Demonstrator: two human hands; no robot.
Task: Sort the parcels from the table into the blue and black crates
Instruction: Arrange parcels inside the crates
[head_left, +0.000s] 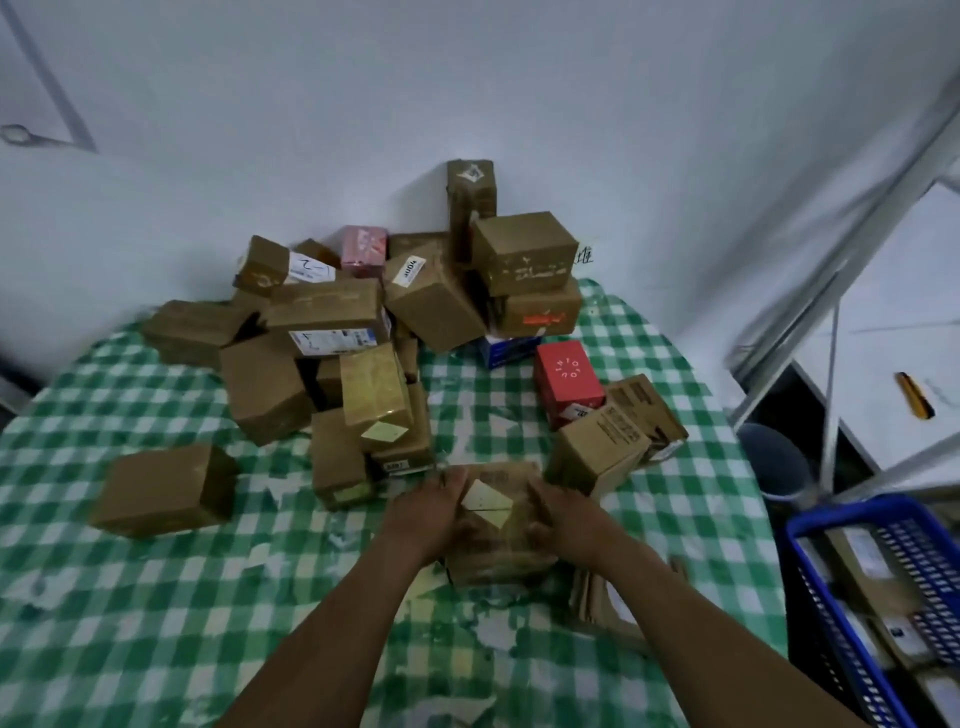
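So the parcel (498, 558) in play is a brown cardboard box, a bit scuffed and shiny with tape, with a pale yellow label (488, 501) stuck on top. It sits on the table near the front edge, dead center, and both hands have it: the left hand (431, 512) grips its left side with fingers wrapped over the far corner, and the right hand (566, 519) grips the right side the same way. Count-wise: one red box (566, 382), one pink box (363, 252), and one blue box (509, 351) mostly buried under the pile. The brown boxes (265, 389) are heaped so tight I can't get an exact number, though it's well over a dozen. One brown box (161, 488) sits alone off to the left, and two more lean together just right of the held one. There's one blue crate (852, 512) at the lower right, off the table, with a few parcels already in it. The table wears a green and white checked cloth (130, 597), kinda worn and patchy. It's shoved into a corner of plain white walls (260, 130). On the right there's a white shelf (893, 322) with a yellow cutter (915, 396) lying on it, and a dark round bin (774, 460) on the floor below.
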